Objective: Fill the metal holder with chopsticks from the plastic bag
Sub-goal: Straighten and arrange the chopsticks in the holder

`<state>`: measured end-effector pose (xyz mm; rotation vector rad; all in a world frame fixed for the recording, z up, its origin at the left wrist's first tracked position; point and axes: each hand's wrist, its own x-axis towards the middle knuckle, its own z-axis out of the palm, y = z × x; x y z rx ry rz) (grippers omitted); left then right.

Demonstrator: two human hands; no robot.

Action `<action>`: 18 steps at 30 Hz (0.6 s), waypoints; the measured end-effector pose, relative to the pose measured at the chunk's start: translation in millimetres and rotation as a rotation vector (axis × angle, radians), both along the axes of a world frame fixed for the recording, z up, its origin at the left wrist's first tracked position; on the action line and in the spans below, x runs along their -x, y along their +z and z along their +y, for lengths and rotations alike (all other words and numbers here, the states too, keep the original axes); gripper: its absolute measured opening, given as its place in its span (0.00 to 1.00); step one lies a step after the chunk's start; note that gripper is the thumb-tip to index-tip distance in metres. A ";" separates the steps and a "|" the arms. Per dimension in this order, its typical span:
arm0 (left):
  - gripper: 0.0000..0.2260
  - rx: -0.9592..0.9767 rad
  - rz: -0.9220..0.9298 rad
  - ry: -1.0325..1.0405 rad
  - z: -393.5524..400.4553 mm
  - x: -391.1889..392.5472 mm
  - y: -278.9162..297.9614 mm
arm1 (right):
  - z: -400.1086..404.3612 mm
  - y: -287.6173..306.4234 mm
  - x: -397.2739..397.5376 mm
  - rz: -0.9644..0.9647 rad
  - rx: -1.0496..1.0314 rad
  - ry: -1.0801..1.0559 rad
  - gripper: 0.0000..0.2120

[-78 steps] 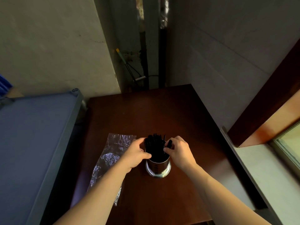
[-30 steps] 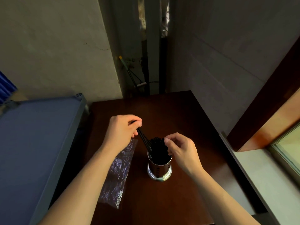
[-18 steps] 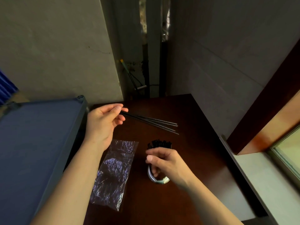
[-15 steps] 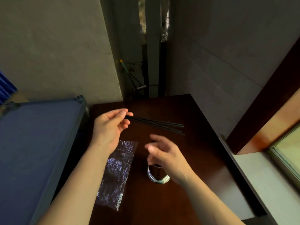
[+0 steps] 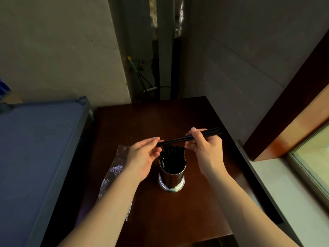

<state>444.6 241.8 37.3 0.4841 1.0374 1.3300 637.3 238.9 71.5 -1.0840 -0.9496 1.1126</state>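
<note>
A few black chopsticks (image 5: 188,138) are held level above the nearly full metal holder (image 5: 171,175) — pinched by the left hand (image 5: 142,157) and right hand (image 5: 204,148), probably for aligning — the plastic bag (image 5: 115,170) lies beside.

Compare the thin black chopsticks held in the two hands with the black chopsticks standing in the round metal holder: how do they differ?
The thin black chopsticks held in the hands lie almost level above the table; the black chopsticks in the round metal holder stand upright. The held ones are a few, gripped by the left hand and right hand; the standing ones form a dense bunch that no hand grips. The held ones show their whole length; the holder hides the others' lower part. Both are black and slender.
</note>
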 end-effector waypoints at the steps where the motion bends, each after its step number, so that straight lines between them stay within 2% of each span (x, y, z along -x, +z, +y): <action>1: 0.07 0.020 0.032 0.020 0.2 0.5 -4.1 | 1.0 -1.6 -6.0 -0.074 -0.006 -0.018 0.10; 5: 0.06 0.128 0.188 0.150 4.4 7.7 -21.8 | 2.7 -10.2 -25.0 -0.351 0.006 0.022 0.08; 8: 0.07 0.181 0.281 0.160 8.0 8.0 -33.7 | 0.9 -19.1 -24.6 -0.514 0.048 0.105 0.07; 13: 0.08 0.189 0.469 0.100 10.3 0.5 -44.7 | -0.2 -33.7 -14.6 -0.719 0.074 0.246 0.07; 18: 0.21 0.147 0.610 -0.096 9.8 -3.5 -47.1 | 3.4 -41.2 -5.8 -0.939 0.071 0.339 0.03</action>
